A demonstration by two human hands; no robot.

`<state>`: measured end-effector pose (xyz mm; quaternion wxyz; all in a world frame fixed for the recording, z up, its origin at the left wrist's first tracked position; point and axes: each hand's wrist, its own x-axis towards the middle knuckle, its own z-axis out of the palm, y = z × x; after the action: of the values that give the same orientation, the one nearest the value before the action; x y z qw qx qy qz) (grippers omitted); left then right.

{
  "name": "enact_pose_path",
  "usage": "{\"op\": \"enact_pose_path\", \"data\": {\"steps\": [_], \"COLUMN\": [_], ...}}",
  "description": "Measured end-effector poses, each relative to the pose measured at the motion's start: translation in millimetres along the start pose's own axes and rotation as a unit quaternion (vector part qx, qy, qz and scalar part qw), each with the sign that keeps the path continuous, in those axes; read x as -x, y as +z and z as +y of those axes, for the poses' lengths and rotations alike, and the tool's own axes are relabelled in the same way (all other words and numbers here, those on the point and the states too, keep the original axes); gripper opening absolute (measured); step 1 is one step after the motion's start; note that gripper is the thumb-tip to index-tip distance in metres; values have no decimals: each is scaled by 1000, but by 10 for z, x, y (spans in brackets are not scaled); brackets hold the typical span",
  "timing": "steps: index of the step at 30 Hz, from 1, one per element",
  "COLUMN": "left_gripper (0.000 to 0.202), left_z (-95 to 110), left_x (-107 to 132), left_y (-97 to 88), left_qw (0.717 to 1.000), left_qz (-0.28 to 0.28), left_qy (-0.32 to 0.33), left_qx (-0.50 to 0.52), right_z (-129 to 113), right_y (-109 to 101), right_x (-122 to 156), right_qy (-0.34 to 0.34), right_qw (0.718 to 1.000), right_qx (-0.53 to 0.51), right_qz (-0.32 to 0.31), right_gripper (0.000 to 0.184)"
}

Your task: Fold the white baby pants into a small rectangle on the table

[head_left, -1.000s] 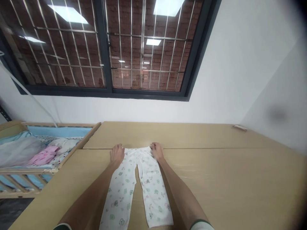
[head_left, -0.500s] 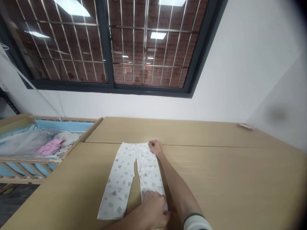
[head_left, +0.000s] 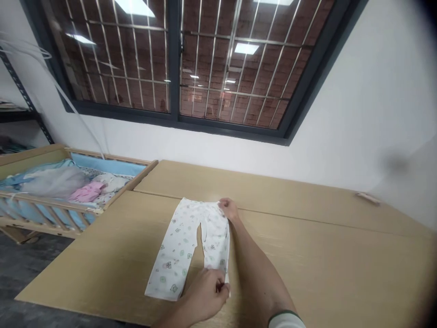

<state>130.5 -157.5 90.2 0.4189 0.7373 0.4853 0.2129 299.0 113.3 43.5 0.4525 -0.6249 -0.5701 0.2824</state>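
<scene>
A small pair of white trousers [head_left: 174,248] with a green and grey animal print lies spread on the tan tabletop, waist away from me and legs toward me. My right hand [head_left: 228,209] is closed on the right corner of the waistband. Nearer to me, my left hand [head_left: 210,291] pinches the lower end of the right trouser leg and covers most of its hem. The left trouser leg lies flat, with no hand on it.
The tan table surface [head_left: 327,269] stretches right, with a seam along its back. At left stands a wooden crib [head_left: 82,209] holding a pink cloth [head_left: 88,192] and bedding. A small pale object [head_left: 368,198] lies at the back right, below a barred window [head_left: 177,68].
My left hand's fingers have drawn together at the right leg's hem, and that leg's outer edge has come inward. My right hand stays at the waistband. The camera view has tilted and shifted.
</scene>
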Motion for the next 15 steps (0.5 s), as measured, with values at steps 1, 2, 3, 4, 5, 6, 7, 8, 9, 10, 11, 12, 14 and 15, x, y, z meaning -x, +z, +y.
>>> {"op": "enact_pose_path", "data": {"steps": [1, 2, 3, 4, 5, 6, 7, 8, 9, 10, 11, 12, 14, 15], "left_gripper": [29, 30, 32, 34, 36, 37, 39, 41, 42, 43, 44, 44, 44, 43], "left_z": [-25, -52, -83, -118, -158, -202, -252, -307, -367, -433, -503, -577, -729, -803], "left_x": [68, 144, 226, 311, 394, 474, 548, 616, 676, 729, 777, 819, 888, 917], "left_y": [-73, -149, -226, -302, -375, -445, -509, -567, -618, -660, -692, -716, -735, -734], "left_qw": [998, 994, 988, 983, 981, 980, 980, 980, 980, 979, 979, 980, 981, 980], "left_qz": [16, 31, 45, 61, 78, 97, 115, 130, 142, 148, 152, 152, 149, 151], "left_qy": [-6, -10, -15, -18, -23, -30, -39, -51, -62, -73, -81, -86, -96, -105], "left_qx": [56, 107, 146, 170, 177, 170, 157, 141, 127, 116, 107, 99, 83, 74], "right_z": [-49, -104, -165, -229, -295, -361, -427, -492, -555, -615, -673, -725, -813, -847], "right_y": [23, 60, 112, 182, 270, 375, 494, 624, 761, 901, 1041, 1175, 1418, 1521], "right_x": [-27, -59, -93, -127, -158, -182, -199, -206, -203, -191, -171, -144, -76, -39], "right_qy": [3, 6, 9, 13, 15, 16, 17, 16, 13, 10, 5, -1, -16, -24], "right_qw": [1000, 1000, 1000, 1000, 1000, 1000, 1000, 1000, 1000, 1000, 1000, 999, 998, 996], "right_qx": [-8, -14, -18, -20, -20, -18, -14, -7, 1, 11, 22, 35, 61, 75], "right_qz": [-2, -5, -7, -8, -9, -10, -10, -9, -8, -8, -9, -12, -24, -31], "right_gripper": [25, 27, 29, 31, 32, 33, 33, 32, 30, 28, 25, 23, 20, 19]}}
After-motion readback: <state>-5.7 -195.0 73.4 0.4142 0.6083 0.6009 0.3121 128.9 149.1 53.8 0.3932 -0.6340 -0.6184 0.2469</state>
